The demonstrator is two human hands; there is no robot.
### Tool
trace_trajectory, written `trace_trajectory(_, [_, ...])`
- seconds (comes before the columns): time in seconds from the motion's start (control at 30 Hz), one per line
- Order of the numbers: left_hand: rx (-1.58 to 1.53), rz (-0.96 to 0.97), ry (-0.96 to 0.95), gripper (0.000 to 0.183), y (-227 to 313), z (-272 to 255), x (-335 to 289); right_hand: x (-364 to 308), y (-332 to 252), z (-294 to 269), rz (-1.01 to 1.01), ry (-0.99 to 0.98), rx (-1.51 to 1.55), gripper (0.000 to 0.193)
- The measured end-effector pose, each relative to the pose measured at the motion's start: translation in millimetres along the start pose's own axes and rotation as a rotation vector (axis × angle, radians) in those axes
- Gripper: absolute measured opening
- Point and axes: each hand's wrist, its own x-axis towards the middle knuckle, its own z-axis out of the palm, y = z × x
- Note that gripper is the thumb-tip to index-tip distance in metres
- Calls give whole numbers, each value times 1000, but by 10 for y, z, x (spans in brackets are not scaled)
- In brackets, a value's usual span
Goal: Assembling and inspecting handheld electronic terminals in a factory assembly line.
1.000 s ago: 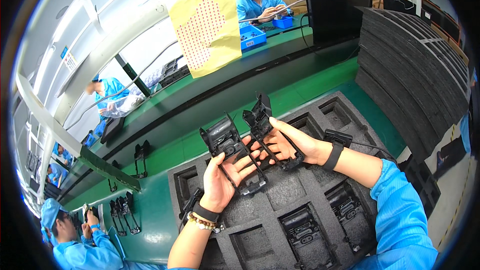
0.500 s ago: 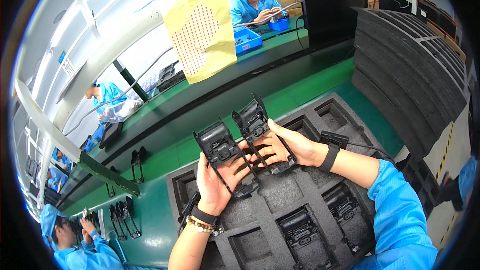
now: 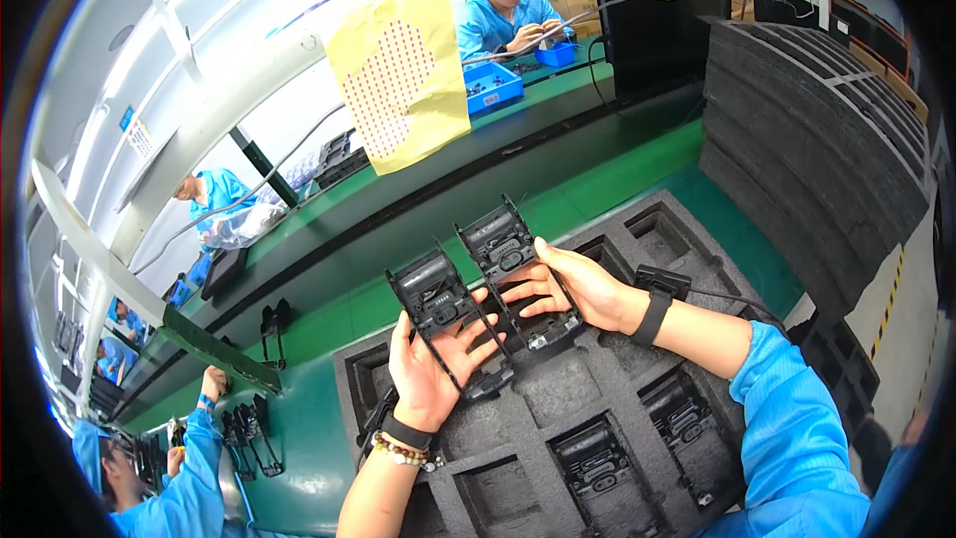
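Observation:
My left hand (image 3: 430,379) holds a black plastic frame part (image 3: 430,294) from below, its boxy end up and its two thin arms running down to a crossbar by my palm. A second, similar black frame part (image 3: 495,242) is gripped by my right hand (image 3: 588,289), thumb on its boxy end and fingers behind it. The two parts are side by side, tilted, above a dark grey foam tray (image 3: 539,441). Lower in that tray, two like parts (image 3: 600,478) (image 3: 682,418) lie in its pockets. Other pockets near my hands hold nothing.
A tall stack of foam trays (image 3: 797,159) stands at the right. More black frame parts (image 3: 249,433) lie on the green bench at left, near a co-worker's raised arm (image 3: 204,438). A yellow sheet (image 3: 403,80) hangs ahead. A cable runs from my right wrist's device (image 3: 662,282).
The right-hand part has turned so its boxy end faces me more squarely and sits slightly lower. The left-hand part has barely moved. At lower left, a co-worker's arm has reached up over the bench.

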Motion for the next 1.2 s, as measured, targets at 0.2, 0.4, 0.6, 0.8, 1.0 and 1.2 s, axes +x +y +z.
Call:
trace_trajectory(0.2, [155,-93,-7,55,-32,-104,56,62,18,-128,9,76,65,47])
trace_trajectory(0.4, [273,-68,192,43,212,-223,397,140,83,-216,13,108,181,38])
trace_trajectory(0.6, [307,-35,388,34,679,-821,1418,153,93,-271,2,104,162,30])
trace_trajectory(0.8, [643,-15,685,34,766,-1779,1790,310,201,-297,31,125,238,32])
trace_trajectory(1.0, [953,-155,881,40,866,-2096,1579,274,121,-258,53,100,206,35])
trace_trajectory(1.2, [1919,160,562,57,738,-1610,1285,255,123,-428,45,126,262,27])
